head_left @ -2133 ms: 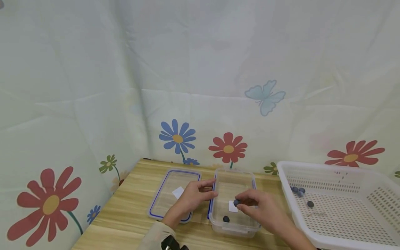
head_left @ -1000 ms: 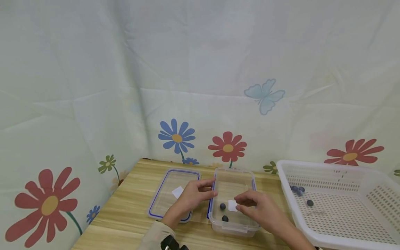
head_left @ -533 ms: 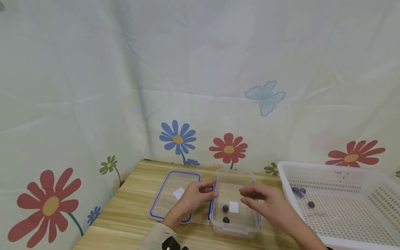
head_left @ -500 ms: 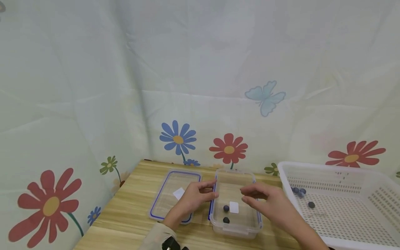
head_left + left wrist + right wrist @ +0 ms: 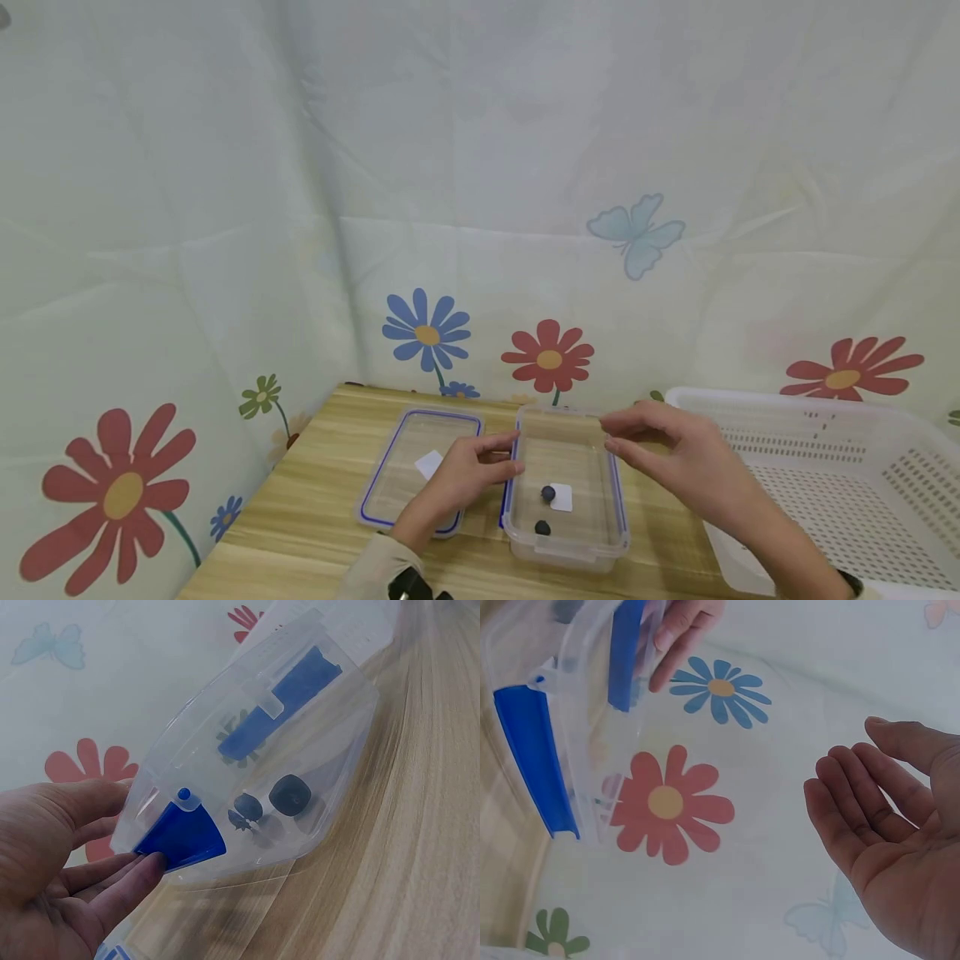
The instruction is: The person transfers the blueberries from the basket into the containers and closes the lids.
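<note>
A clear plastic food container (image 5: 564, 475) with blue clips stands on the wooden table, two blueberries (image 5: 548, 494) (image 5: 542, 528) in its near half. My left hand (image 5: 457, 479) steadies its left side, fingertips at the rim; in the left wrist view the fingers touch a blue clip (image 5: 181, 838). Beyond the container's right rim my right hand (image 5: 686, 458) hovers, fingers loosely bent. Its palm (image 5: 907, 885) in the right wrist view holds nothing. The right hand and forearm hide the left part of the white basket (image 5: 847, 500), where blueberries showed earlier.
To the left lies the container's blue-edged lid (image 5: 405, 433), partly under my left wrist. A white label (image 5: 562, 497) shows at the container's bottom. The perforated basket takes up the right side. A flowered curtain (image 5: 480, 167) stands behind the table.
My right hand has let go of a blueberry inside the container, then risen and moved right toward the basket. That blueberry has rolled slightly right, to the label. My left hand stays put.
</note>
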### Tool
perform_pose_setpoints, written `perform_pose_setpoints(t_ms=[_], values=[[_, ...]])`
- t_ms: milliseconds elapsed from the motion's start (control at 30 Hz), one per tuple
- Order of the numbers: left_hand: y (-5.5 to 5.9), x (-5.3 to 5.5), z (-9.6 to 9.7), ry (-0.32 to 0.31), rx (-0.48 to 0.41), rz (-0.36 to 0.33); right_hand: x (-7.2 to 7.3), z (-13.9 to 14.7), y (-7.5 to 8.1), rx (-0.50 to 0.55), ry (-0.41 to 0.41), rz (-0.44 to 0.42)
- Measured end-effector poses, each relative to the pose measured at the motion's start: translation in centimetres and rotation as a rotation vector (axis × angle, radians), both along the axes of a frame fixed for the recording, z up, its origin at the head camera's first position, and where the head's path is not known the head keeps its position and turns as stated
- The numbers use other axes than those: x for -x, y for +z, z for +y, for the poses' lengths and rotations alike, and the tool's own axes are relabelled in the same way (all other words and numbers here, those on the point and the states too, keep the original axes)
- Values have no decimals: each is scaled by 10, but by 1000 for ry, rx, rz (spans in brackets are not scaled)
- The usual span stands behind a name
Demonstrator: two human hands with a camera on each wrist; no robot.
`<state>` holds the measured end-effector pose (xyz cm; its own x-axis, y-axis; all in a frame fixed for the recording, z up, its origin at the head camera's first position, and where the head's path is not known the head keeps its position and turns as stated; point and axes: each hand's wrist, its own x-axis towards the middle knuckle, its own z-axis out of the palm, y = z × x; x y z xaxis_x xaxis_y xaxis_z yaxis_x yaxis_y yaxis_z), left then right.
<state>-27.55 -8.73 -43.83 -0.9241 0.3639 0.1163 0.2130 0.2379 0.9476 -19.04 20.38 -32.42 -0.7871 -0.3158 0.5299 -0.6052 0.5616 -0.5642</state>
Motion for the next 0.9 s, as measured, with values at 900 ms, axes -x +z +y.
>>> perform_pose_setpoints(t_ms=[900], values=[[-1, 0, -1, 0, 5, -1, 30, 54, 39, -138, -87, 18]])
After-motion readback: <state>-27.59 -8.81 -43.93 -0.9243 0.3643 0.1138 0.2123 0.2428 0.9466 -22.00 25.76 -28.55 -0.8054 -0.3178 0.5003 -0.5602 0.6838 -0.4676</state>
